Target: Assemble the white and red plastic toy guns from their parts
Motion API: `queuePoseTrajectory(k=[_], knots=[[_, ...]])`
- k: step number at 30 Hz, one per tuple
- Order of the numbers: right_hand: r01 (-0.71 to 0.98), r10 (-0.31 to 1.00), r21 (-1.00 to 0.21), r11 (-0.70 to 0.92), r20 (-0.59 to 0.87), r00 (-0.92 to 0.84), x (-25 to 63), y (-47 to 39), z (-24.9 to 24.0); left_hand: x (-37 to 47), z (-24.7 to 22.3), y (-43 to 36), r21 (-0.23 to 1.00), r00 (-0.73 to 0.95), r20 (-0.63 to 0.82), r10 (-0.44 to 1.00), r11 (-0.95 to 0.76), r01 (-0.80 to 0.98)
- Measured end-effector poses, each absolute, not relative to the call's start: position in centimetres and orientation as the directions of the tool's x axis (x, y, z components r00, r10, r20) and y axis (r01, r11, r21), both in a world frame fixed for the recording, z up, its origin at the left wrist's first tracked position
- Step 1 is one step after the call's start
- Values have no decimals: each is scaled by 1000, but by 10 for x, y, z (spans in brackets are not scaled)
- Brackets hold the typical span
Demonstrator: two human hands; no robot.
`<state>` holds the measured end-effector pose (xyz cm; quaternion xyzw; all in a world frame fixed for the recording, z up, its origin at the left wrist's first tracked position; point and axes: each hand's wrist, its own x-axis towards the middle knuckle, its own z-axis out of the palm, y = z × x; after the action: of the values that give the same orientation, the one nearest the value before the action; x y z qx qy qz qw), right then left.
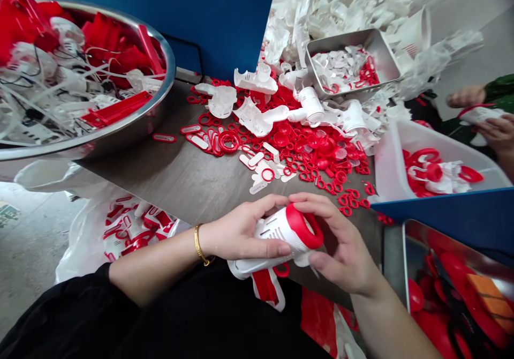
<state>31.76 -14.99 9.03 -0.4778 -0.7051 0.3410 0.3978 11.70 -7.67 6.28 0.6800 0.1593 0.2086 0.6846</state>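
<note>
Above my lap, my left hand point(251, 233) wraps round a white slotted plastic housing point(275, 231), its thumb lying along the side. On the front end of the housing sits a red ring point(299, 226). My right hand point(341, 238) curls about that end, fingertips on the ring's top edge and thumb by its lower rim. Below the housing hang a small red loop point(282, 269) and a red-and-white piece point(268, 289); whether they are joined to it I cannot tell. Just beyond my hands, small white oval plates point(256, 159) lie on the table point(156, 179).
Wires and parts fill a steel bowl point(171, 75) at left. Red rings point(317, 152) and white half shells point(257, 118) are heaped mid-table, behind them a metal tray point(349, 92). A white bin point(389, 161) stands at right, near another person's hands point(498, 134). Below left hangs a plastic bag point(80, 241).
</note>
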Motion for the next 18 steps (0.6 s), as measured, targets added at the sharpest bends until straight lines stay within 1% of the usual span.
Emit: queuePoseTrajectory(k=[3, 5, 6, 8, 11, 13, 16, 18], knots=[[330, 930, -870, 366, 349, -112, 309, -149, 81, 122, 59, -83, 963, 875, 44, 482, 214, -166], [302, 903, -853, 426, 420, -87, 305, -148, 75, 126, 55, -86, 909, 875, 37, 483, 348, -231], [322, 887, -829, 457, 452, -96, 304, -149, 73, 127, 53, -87, 886, 871, 39, 490, 386, -257], [445, 862, -748, 492, 490, -130, 307, -151, 72, 129, 49, -89, 873, 850, 56, 524, 387, -297], [679, 852, -565, 469, 491, -180, 313, -153, 74, 134, 46, -91, 891, 804, 80, 589, 319, -322], [768, 850, -479, 426, 502, -159, 314, -152, 73, 138, 44, -93, 861, 784, 58, 618, 366, -353], [791, 782, -457, 407, 621, -44, 308, -145, 69, 145, 42, -94, 760, 767, -32, 641, 514, -398], [797, 721, -443, 411, 693, 13, 301, -139, 67, 149, 43, -95, 717, 762, -80, 643, 567, -404]])
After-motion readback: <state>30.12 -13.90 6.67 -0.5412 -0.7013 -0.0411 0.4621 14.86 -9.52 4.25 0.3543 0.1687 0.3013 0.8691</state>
